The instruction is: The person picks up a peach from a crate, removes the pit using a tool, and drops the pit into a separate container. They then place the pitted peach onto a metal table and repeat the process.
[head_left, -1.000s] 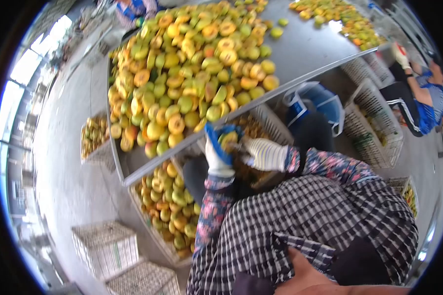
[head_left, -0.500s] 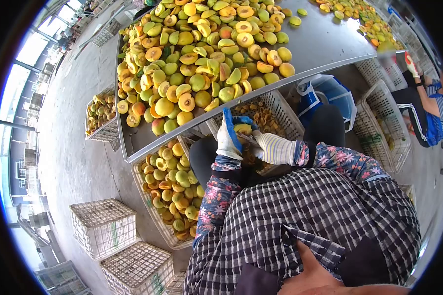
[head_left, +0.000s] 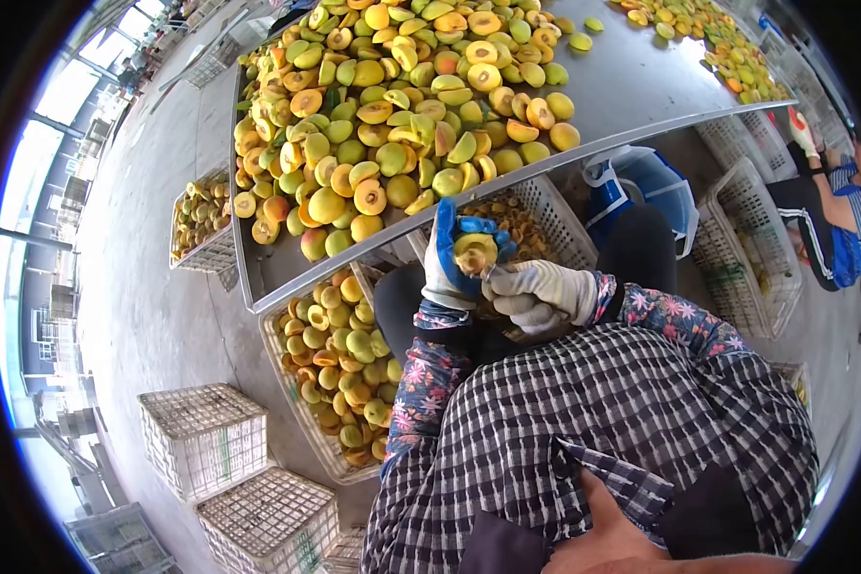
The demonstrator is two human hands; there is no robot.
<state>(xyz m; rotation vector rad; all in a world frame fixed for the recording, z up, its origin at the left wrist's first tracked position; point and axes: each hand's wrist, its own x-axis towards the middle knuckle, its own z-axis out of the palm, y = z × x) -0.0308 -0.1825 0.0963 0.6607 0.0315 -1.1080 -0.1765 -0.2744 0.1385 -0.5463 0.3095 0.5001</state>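
Note:
My left hand [head_left: 450,260], in a white glove with a blue coated palm, is closed around a cut yellow peach [head_left: 474,251] with its brown centre facing up. My right hand [head_left: 543,295], in a whitish knit glove, is closed on a thin metal tool [head_left: 489,275] whose tip meets the lower edge of the fruit. Most of the tool is hidden by the fingers. Below both hands stands a crate [head_left: 576,230] holding brown pits and scraps. A heap of halved peaches [head_left: 373,143] covers the metal table [head_left: 631,81] in front of me.
The table's raised edge [head_left: 354,246] runs just beyond my hands. Left of my legs is a crate of peach halves [head_left: 340,368]; two upturned white crates [head_left: 204,435] sit farther left. At right are a blue bucket [head_left: 655,196], a white crate [head_left: 751,249] and another person [head_left: 837,215].
My right hand has rolled over, its fingers now curled below the fruit. My left hand has tilted, so the peach's brown centre shows more. The view has shifted slightly.

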